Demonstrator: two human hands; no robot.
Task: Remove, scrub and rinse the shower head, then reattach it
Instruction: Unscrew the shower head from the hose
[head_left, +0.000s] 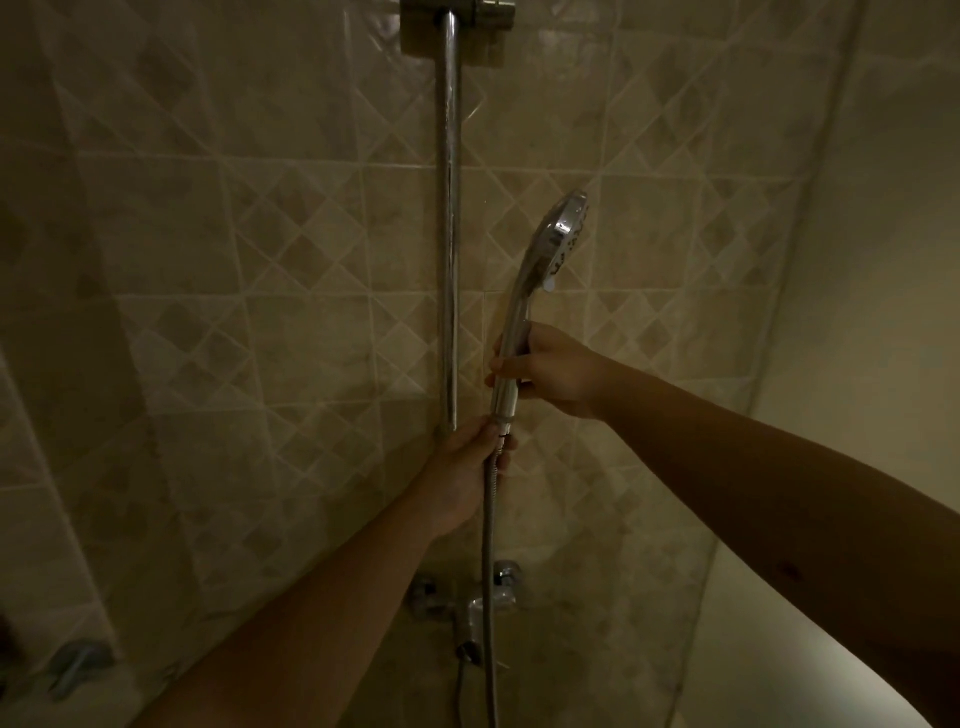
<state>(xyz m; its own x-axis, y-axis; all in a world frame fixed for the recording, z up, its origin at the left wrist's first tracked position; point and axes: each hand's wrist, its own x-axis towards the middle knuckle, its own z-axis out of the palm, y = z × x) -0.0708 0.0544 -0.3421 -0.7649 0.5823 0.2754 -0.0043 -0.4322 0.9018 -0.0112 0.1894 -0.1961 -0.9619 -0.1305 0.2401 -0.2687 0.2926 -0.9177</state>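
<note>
Firmly, hands — left (462, 467), right (545, 371) — grip chrome shower head (563, 234)

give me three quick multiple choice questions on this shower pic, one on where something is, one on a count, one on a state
1. Where is the shower head relative to the vertical rail?
A. to its right, off the rail
B. clipped at its top
C. lying on the floor

2. How many hands touch the shower head or its hose?
A. none
B. one
C. two

3. What is the grip of the right hand?
A. open, hanging free
B. curled round the handle
C. flat on the tiles

Key: 1 A, it is held in the air beside the rail. 2 C, the left hand pinches the hose connector below while the right holds the handle. 3 B, fingers wrap the chrome handle.
</note>
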